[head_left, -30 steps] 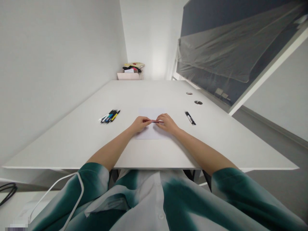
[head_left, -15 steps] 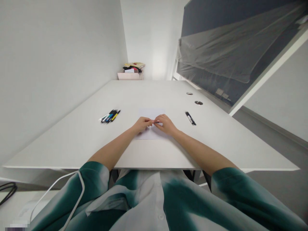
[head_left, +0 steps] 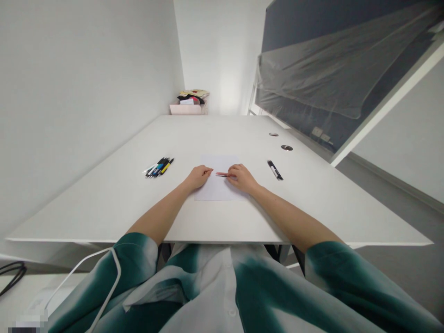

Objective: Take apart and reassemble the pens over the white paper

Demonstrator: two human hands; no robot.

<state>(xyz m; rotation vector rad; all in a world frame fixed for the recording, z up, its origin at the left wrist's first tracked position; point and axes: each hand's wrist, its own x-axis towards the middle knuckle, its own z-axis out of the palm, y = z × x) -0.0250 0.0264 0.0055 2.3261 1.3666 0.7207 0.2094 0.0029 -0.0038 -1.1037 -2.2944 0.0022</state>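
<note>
A sheet of white paper (head_left: 218, 192) lies on the white table under my hands. My right hand (head_left: 241, 178) is closed around a slim pen (head_left: 221, 174), reddish and dark, whose end points left over the paper. To its left, my left hand (head_left: 199, 177) is closed at the sheet's left edge, fingertips pinched together. A small dark bit shows at those fingertips, too small to name. A gap separates the left fingertips from the pen.
On the left of the table (head_left: 104, 203) lies a bunch of several pens (head_left: 158, 168). Black-and-white pens (head_left: 275, 170) lie to the right. Two round table fittings (head_left: 286, 148) sit farther back, and a pink box (head_left: 185, 109) with cloth stands beyond the far edge.
My hands were together at the pen. The left hand has drawn away to the left, and the pen's left end now shows. My right hand has hardly moved.
</note>
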